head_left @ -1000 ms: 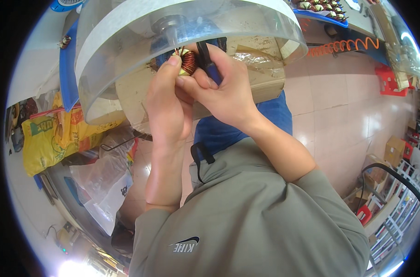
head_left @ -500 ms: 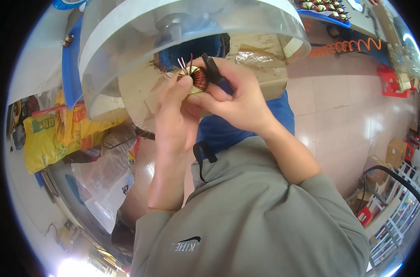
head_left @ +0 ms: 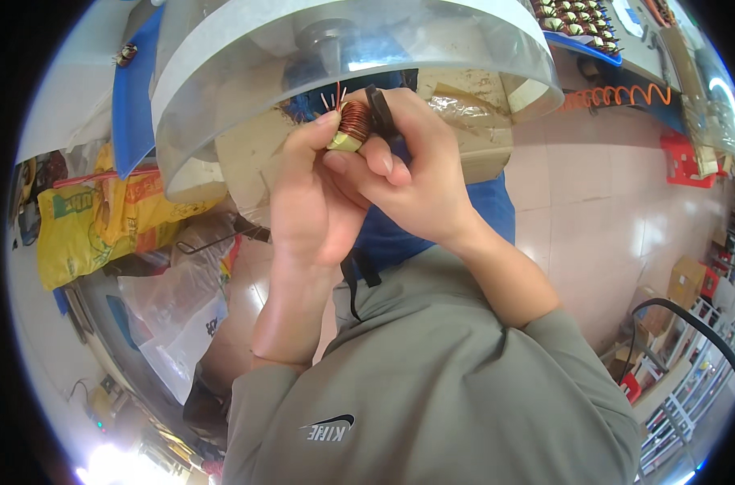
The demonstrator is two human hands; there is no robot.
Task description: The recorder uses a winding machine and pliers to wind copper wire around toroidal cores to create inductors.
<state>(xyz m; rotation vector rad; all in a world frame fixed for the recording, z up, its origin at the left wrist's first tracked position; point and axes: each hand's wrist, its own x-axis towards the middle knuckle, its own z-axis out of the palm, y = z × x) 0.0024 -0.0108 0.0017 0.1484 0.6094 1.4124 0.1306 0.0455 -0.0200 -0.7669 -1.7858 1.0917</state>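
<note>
A toroidal coil (head_left: 353,121), wound with reddish copper wire and wrapped partly in pale yellow tape, is held up in front of my body. Several wire leads stick up from its top. My left hand (head_left: 307,182) pinches it at the left side, thumb on the upper edge; the other fingers are largely hidden behind. My right hand (head_left: 416,153) is curled around a black hand tool (head_left: 380,111) whose kind I cannot make out. The tool stands just right of the windings, and the right thumb and fingertips lie close to the coil's lower right.
A curved clear shield (head_left: 246,105) arches over a cardboard-covered surface (head_left: 242,162). Blue trays stand at left (head_left: 133,105) and upper right (head_left: 581,48), the latter full of similar coils (head_left: 573,20). An orange coiled hose (head_left: 618,97) hangs at right. Yellow bags (head_left: 76,234) lie at left.
The coil has turned in my fingers, so its taped part now faces lower left. The right fingers and the black tool have shifted slightly right. The whole view has moved a little.
</note>
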